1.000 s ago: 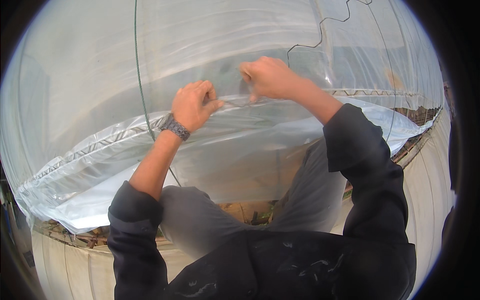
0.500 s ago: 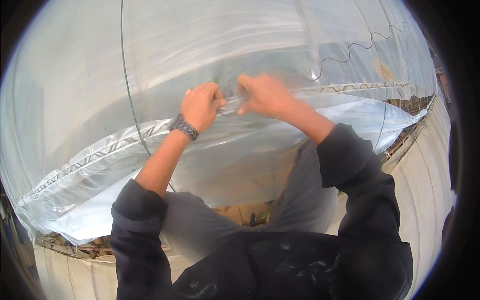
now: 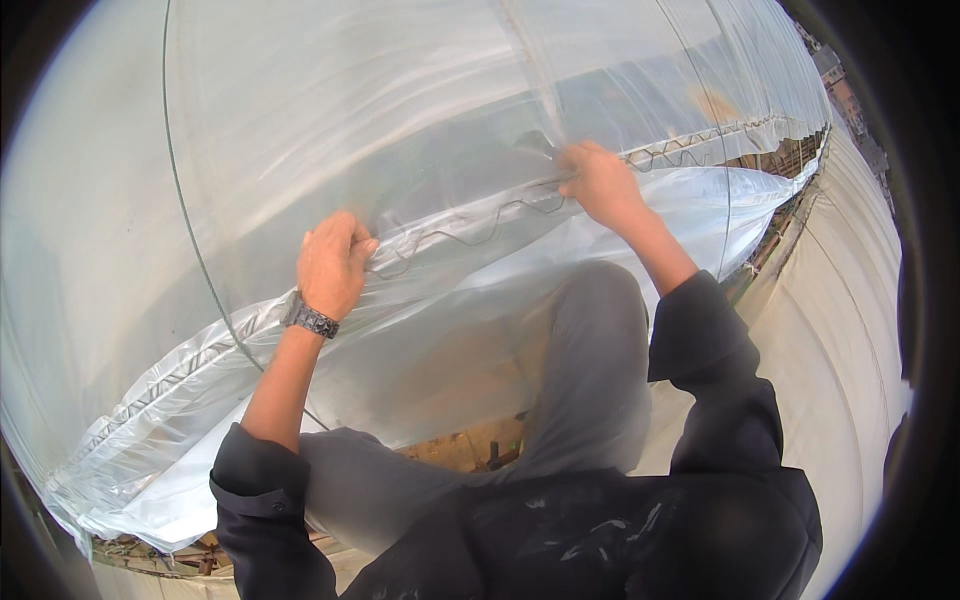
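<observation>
A thin zigzag spring wire (image 3: 480,232) runs along the track (image 3: 188,362) that crosses the clear plastic film (image 3: 330,120). My left hand (image 3: 335,262), a dark watch on its wrist, is closed with its fingertips at the wire's left stretch. Farther right, my right hand (image 3: 603,185) pinches the wire against the film; its fingertips are partly hidden and a little blurred. Between my hands the wire's bends lie loosely over the track. More zigzag wire (image 3: 672,155) shows right of my right hand.
A loose flap of film (image 3: 690,205) hangs below the track, near my grey-trousered knees (image 3: 590,350). Dark cords (image 3: 190,215) cross the film. Pale sheeting (image 3: 850,320) slopes away at the right. Through a gap below, brownish ground (image 3: 470,447) shows.
My hands have moved apart, the left down and leftward, the right rightward. The wire that trailed up and right over the film now lies along the track. The view has shifted.
</observation>
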A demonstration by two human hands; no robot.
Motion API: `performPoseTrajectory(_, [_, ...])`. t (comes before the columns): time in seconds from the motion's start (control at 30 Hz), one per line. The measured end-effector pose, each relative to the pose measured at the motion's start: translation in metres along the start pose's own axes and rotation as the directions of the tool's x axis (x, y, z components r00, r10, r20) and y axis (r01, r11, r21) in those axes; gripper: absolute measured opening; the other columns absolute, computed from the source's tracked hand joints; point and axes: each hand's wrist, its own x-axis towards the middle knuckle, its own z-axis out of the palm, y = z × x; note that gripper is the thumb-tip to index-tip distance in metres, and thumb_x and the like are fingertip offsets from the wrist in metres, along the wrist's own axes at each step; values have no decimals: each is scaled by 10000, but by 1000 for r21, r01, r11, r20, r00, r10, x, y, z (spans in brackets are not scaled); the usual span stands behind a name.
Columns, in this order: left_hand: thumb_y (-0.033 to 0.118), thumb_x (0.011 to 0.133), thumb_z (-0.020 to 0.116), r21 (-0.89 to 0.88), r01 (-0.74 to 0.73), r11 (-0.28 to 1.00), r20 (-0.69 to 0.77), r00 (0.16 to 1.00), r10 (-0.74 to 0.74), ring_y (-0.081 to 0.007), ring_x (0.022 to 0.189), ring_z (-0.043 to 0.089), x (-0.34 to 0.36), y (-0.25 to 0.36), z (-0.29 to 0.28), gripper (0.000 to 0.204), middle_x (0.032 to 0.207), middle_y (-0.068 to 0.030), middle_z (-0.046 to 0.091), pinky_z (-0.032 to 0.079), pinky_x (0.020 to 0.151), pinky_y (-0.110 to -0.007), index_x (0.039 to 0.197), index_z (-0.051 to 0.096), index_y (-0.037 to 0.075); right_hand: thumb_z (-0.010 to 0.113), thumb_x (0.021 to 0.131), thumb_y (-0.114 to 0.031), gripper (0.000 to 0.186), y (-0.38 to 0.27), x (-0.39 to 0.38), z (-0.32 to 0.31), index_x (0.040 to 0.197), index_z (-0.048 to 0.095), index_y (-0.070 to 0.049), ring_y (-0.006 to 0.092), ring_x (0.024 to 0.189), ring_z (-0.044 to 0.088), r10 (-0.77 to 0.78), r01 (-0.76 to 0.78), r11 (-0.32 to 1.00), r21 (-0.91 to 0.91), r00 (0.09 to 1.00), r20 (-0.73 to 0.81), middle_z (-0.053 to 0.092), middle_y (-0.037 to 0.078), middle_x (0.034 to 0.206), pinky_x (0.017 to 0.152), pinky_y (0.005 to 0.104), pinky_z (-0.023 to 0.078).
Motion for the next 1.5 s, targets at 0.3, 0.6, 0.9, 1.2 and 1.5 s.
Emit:
performPoseTrajectory(0.3, [64,854,727,-33,27,999,9,1000,-26,-309,795,580,-1,1,0,167,804,-84,595,427,776,-417,843,560,70,760,856,-162,189,80,-15,-7,1005,704,-62,379,1005,653,195,-200,975,-96,979,-57,682,128,1101,828,481,510])
performPoseTrajectory(0.6, [69,858,722,-8,-18,1000,-12,1000,18,-313,759,590,0,-1,-1,152,787,-94,607,432,756,-424,843,571,66,759,806,-105,205,112,-27,6,1001,698,-111,370,1045,630,150,-144,988,49,979,-136,649,117,1044,845,448,500])
performPoseTrajectory(0.9, [112,870,724,-1,-6,1000,-19,1000,6,-317,756,600,-2,-3,0,149,783,-93,621,435,736,-427,851,581,75,750,820,-161,115,112,-14,-5,901,697,-97,341,919,644,12,-14,996,93,1000,21,671,81,894,751,457,484])
performPoseTrajectory(1.2, [115,914,693,30,1,1000,-118,993,2,-289,696,577,-4,-13,8,164,757,-114,587,454,662,-398,842,567,39,766,824,-194,115,109,33,8,864,721,-96,351,887,647,67,-65,998,22,991,-118,689,108,901,738,463,485])
performPoseTrajectory(1.5, [106,877,725,11,162,987,6,987,-162,-318,821,630,3,8,-4,117,863,-113,660,477,720,-442,902,619,61,778,816,-152,135,113,46,39,839,672,-70,382,877,635,54,-43,998,50,967,-249,654,125,909,736,487,483])
